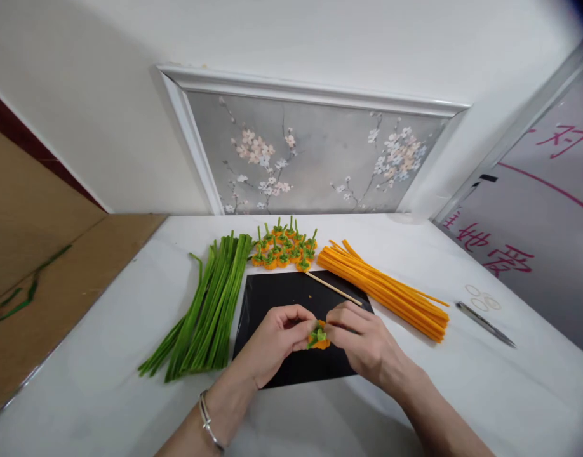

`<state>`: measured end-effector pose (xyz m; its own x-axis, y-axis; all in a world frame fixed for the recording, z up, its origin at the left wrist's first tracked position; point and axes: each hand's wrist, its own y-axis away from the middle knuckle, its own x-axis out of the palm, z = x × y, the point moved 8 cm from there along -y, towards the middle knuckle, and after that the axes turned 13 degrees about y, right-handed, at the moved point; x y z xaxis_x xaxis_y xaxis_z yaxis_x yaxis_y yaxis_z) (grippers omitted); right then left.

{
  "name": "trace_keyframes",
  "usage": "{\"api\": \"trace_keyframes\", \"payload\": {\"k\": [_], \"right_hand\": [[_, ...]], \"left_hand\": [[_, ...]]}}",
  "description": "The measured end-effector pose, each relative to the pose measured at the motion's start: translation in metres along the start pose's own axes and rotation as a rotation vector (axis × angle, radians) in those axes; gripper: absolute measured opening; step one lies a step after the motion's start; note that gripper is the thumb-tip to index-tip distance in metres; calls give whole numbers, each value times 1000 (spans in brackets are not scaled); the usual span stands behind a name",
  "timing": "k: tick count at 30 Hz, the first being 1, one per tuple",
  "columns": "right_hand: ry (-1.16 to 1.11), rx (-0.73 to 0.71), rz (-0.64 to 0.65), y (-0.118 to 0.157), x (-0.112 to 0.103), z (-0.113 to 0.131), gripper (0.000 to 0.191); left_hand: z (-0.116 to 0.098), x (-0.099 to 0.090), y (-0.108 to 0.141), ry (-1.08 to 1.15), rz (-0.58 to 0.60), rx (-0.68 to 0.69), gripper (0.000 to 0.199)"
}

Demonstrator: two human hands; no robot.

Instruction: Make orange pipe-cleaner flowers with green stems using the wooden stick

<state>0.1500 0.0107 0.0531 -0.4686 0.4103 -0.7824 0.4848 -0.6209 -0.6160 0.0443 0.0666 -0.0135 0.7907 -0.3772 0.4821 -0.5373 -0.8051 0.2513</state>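
Between my two hands, over the black mat [272, 292], is a small orange pipe-cleaner pumpkin [322, 344] with a green top. My left hand [286, 331] pinches it from the left, thumb and forefinger together. From the other side my right hand [362, 336] closes its fingertips at the green part. Exactly which strand each fingertip grips is hidden. Behind the mat stands a cluster of several similar orange pieces with upright green stems [284, 247]. A thin wooden stick [334, 289] lies across the mat's far right part.
A bundle of green pipe cleaners [213, 311] lies left of the mat, and a bundle of orange pipe cleaners [387, 289] to its right. Farther right are a silver pen-like tool [486, 324] and several pale rings [482, 298]. Cardboard [58, 273] borders the white table [105, 336] at left.
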Motion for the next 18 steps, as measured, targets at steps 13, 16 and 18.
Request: {"api": "trace_keyframes", "payload": {"k": [13, 16, 18], "right_hand": [[-901, 903, 201, 22, 37, -38, 38], [-995, 965, 226, 24, 43, -34, 40], [-1017, 984, 221, 25, 46, -34, 38]], "left_hand": [[-56, 30, 35, -781, 110, 885, 18], [-51, 35, 39, -893, 166, 940, 25], [-48, 36, 38, -930, 180, 911, 27]]}}
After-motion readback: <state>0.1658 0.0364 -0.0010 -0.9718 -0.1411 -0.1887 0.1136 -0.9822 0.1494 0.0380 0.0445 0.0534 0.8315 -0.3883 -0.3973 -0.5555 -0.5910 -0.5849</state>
